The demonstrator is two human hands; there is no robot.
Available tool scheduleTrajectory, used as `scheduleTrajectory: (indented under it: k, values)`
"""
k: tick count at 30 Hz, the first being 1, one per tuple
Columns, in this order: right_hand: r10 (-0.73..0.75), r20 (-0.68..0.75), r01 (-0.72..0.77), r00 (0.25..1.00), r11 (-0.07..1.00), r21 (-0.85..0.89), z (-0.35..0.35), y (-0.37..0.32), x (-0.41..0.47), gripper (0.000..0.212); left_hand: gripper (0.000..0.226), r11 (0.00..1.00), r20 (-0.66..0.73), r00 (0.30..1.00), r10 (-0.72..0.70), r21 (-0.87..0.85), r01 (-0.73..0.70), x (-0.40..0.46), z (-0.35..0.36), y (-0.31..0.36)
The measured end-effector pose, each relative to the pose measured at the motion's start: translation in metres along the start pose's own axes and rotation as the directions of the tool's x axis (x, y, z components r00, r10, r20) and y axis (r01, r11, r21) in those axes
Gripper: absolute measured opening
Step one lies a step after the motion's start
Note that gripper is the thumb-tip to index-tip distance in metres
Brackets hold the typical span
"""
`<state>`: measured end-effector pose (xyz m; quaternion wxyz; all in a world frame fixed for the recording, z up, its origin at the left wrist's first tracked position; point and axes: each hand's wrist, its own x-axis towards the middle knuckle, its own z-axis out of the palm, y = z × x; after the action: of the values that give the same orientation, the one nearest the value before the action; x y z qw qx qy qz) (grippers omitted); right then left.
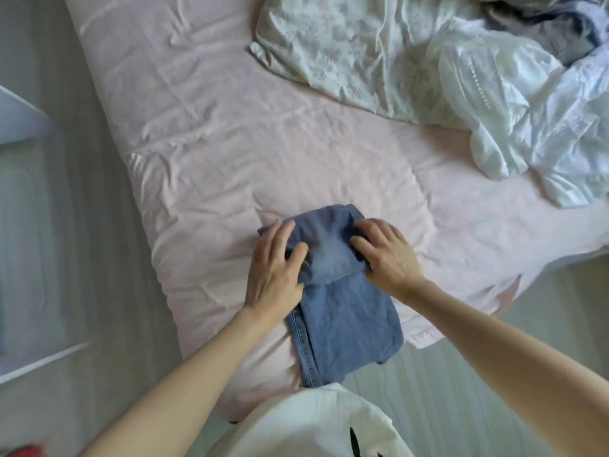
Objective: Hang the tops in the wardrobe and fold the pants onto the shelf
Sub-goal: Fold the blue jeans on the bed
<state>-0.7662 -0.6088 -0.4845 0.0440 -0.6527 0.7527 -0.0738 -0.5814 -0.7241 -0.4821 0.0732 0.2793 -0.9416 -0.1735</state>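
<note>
While both hands, left [275, 267] and right [384, 253], grip its folded far end, jeans [342, 319] lie lengthwise toward the person on the bed [197, 143].

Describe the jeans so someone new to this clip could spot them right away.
Start at the pink bed. At its near corner lie the jeans, their far end folded over and held by the left hand and right hand. They are the only blue denim; the other clothes are pale.

Blue denim jeans [342, 321], pink sheet [204, 133], pale floral quilt [346, 51].
</note>
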Motion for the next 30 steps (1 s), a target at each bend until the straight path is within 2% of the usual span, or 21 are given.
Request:
scheduleTrajectory:
  k: [3,6,8,10,12,13,14,16,17,18,19,20,21,22,24,25,27,28,30]
  values:
    - [-0.054,0.193,0.057,0.98,0.998,-0.012,0.02,-0.002,-0.038,0.038,0.06,0.997,0.231,0.97,0.071,0.025,-0.079,-0.037,0.018,0.016]
    - [-0.035,0.353,0.028,0.935,0.999,0.024,0.034,-0.002,-0.064,0.047,0.059,0.995,0.431,0.9,0.061,0.046,-0.089,-0.06,0.035,0.033]
    - [0.0,0.527,0.007,0.85,1.0,-0.011,0.042,-0.002,-0.076,0.048,0.056,0.989,0.551,0.833,0.047,0.092,-0.117,-0.07,0.046,0.041]
    - [0.012,0.694,0.01,0.72,1.0,-0.027,0.053,-0.002,-0.086,0.052,0.053,0.985,0.696,0.716,0.052,0.082,-0.151,-0.077,0.058,0.039]
    - [0.033,0.806,-0.079,0.591,0.997,0.017,0.057,-0.002,-0.086,0.052,0.046,0.991,0.762,0.648,0.027,0.066,-0.119,-0.073,0.061,0.037]
    - [0.056,0.795,-0.134,0.604,0.99,0.033,0.058,-0.003,-0.082,0.047,0.039,0.996,0.748,0.663,0.029,0.037,-0.085,-0.067,0.059,0.037]
    - [0.083,0.74,-0.182,0.668,0.982,0.053,0.056,-0.003,-0.075,0.04,0.03,0.998,0.69,0.721,0.06,-0.02,-0.064,-0.057,0.054,0.038]
    - [0.189,0.533,-0.282,0.824,0.954,0.097,0.046,0.0,-0.055,0.027,0.02,0.988,0.397,0.908,0.131,-0.125,-0.088,-0.036,0.045,0.037]
    - [0.242,0.431,-0.31,0.869,0.946,0.095,0.04,0.003,-0.042,0.022,0.023,0.99,0.243,0.963,0.119,-0.098,-0.098,-0.025,0.043,0.031]
    - [0.277,0.345,-0.324,0.897,0.942,0.087,0.036,0.006,-0.029,0.02,0.03,0.997,0.157,0.985,0.073,-0.041,-0.067,-0.012,0.038,0.024]
    - [0.292,0.292,-0.328,0.911,0.941,0.081,0.034,0.01,-0.016,0.024,0.042,1.0,0.168,0.986,-0.005,0.011,0.003,0.0,0.036,0.015]
    - [0.282,0.284,-0.311,0.916,0.948,0.062,0.034,0.015,-0.002,0.035,0.058,0.994,0.242,0.964,-0.108,0.055,0.098,0.012,0.037,0.005]
    - [0.238,0.33,-0.266,0.913,0.963,0.039,0.035,0.019,0.01,0.051,0.075,0.978,0.369,0.906,-0.209,0.074,0.195,0.024,0.039,-0.007]
    - [0.174,0.429,-0.203,0.886,0.979,0.023,0.037,0.023,0.021,0.07,0.09,0.958,0.521,0.81,-0.269,0.062,0.279,0.033,0.042,-0.017]
    - [0.062,0.66,-0.092,0.748,0.996,0.011,0.041,0.029,0.041,0.102,0.111,0.923,0.764,0.599,-0.24,-0.012,0.385,0.05,0.048,-0.032]
    - [0.042,0.737,-0.084,0.675,0.996,0.021,0.043,0.031,0.046,0.112,0.116,0.906,0.826,0.531,-0.19,-0.061,0.419,0.053,0.053,-0.035]
    - [0.048,0.797,-0.113,0.601,0.993,0.025,0.048,0.031,0.056,0.118,0.114,0.89,0.873,0.465,-0.145,-0.091,0.448,0.057,0.061,-0.038]
    - [0.058,0.801,-0.126,0.596,0.992,0.022,0.049,0.03,0.06,0.113,0.107,0.901,0.874,0.462,-0.153,-0.068,0.428,0.059,0.063,-0.038]
    - [0.046,0.8,-0.128,0.598,0.991,0.039,0.047,0.025,0.063,0.089,0.087,0.93,0.86,0.482,-0.171,-0.021,0.367,0.059,0.062,-0.036]
